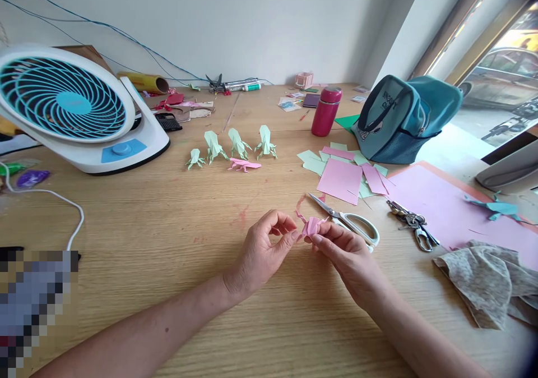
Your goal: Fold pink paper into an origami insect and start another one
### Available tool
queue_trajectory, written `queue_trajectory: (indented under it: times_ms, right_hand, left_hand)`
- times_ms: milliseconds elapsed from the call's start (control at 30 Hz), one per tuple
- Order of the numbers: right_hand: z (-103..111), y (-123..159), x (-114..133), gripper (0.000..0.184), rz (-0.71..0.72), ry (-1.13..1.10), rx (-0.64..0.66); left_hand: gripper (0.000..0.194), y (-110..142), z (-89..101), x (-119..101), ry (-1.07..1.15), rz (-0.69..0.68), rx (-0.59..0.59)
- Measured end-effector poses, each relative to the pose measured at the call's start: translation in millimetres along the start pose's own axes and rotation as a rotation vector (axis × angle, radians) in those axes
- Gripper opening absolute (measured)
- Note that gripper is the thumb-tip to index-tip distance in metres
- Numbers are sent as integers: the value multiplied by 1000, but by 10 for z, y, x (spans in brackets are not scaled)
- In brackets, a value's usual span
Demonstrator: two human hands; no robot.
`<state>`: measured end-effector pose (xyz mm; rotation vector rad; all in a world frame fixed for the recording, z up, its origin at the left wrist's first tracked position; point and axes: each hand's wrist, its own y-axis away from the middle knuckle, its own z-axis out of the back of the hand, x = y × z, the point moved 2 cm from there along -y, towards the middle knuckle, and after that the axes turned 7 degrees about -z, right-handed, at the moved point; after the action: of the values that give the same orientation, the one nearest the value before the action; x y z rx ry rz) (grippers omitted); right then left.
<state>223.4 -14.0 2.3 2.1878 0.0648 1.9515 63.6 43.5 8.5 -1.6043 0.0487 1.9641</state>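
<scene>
Both hands meet over the wooden table (pixel 168 243), pinching a small folded pink paper figure (pixel 311 225). My left hand (pixel 263 252) has its fingers curled and its fingertips closed on the figure's left side. My right hand (pixel 347 254) grips the figure from the right, thumb and forefinger pressed on it. White-handled scissors (pixel 348 221) lie just behind my right hand. Further back stands a row of green folded paper figures (pixel 233 145), and a pink one (pixel 244 165) lies flat in front of them.
A white and teal fan (pixel 71 106) stands at the back left, its white cable (pixel 63 198) running forward. Pink and green paper sheets (pixel 342 176), a pink bottle (pixel 326 110), a teal bag (pixel 403 117), keys (pixel 414 226) and a grey cloth (pixel 487 280) lie to the right.
</scene>
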Motion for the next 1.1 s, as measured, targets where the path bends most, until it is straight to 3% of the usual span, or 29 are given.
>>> queue_trajectory:
  times_ms: [200,400,667,933,1100]
  right_hand:
    - [-19,-9,-96,23,86,7,-47]
    - [-65,51,-97,9,273,292,-89]
    - [-113,118,-11,34,405,436,-63]
    - [-165,183,40,45,516,588,25]
    - [-40,165,101,25,522,571,-181]
  left_hand:
    - [10,28,-38,-46,88,22,52]
    - [15,40,-55,-27,143,68,17]
    - [14,4,-45,68,398,153,13]
    - [21,-14,-9,40,294,179,-18]
    - [27,-23,-23,47,346,288,-14]
